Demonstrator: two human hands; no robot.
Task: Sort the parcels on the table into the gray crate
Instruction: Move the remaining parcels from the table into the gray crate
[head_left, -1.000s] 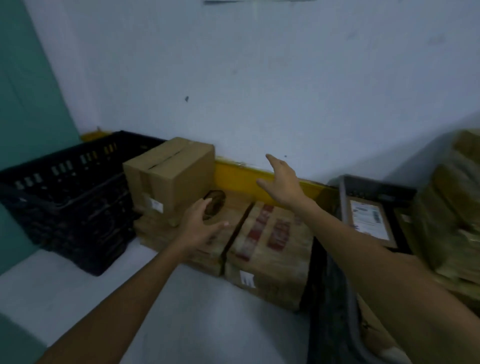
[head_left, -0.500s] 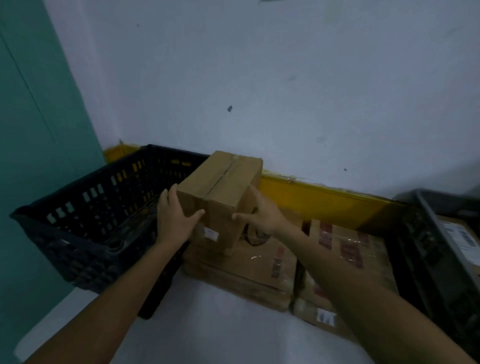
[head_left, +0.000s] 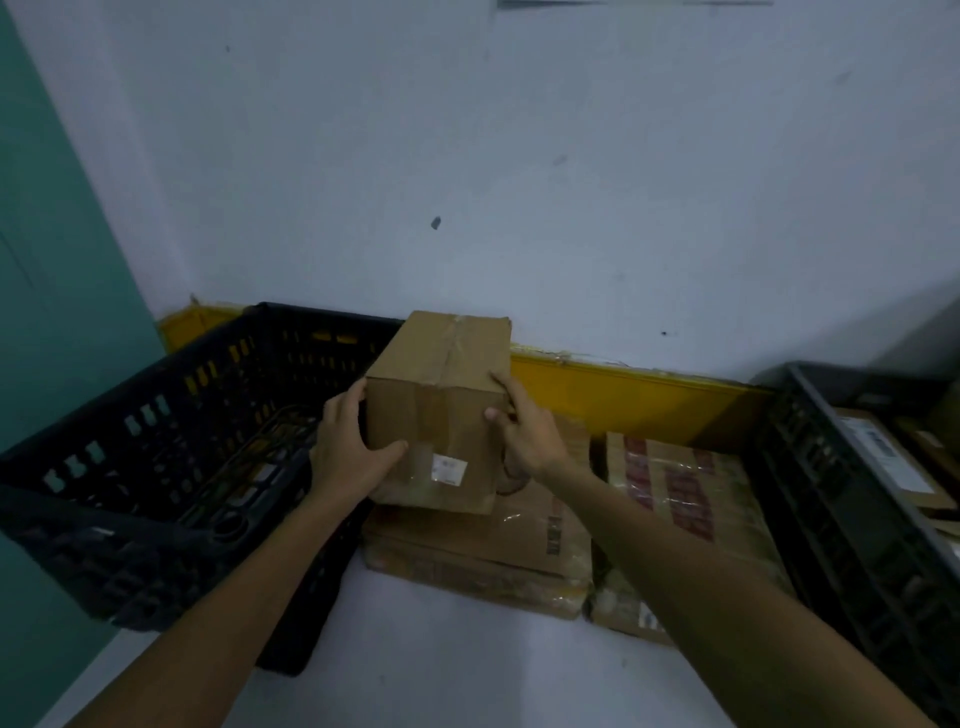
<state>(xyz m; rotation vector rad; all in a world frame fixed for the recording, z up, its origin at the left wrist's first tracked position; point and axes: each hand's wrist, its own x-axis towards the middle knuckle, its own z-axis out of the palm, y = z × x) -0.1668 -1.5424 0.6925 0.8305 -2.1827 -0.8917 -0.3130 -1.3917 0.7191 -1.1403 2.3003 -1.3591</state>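
HOLD: gripping cardboard box (head_left: 439, 410) by left face with left hand (head_left: 348, 447), thumb across front, fingers (head_left: 349, 402) curled behind | clasping right front edge with right hand (head_left: 524, 436), fingers wrapped round corner | POSITION: tilted over flat taped parcels (head_left: 493, 551) on white surface (head_left: 467, 665), between black crate (head_left: 156, 415) at left and gray crate (head_left: 821, 499) at right, inside neither

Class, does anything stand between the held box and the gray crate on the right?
Nothing tall. Flat parcels lie low between the box and the gray crate; only the crate's left wall needs clearing.
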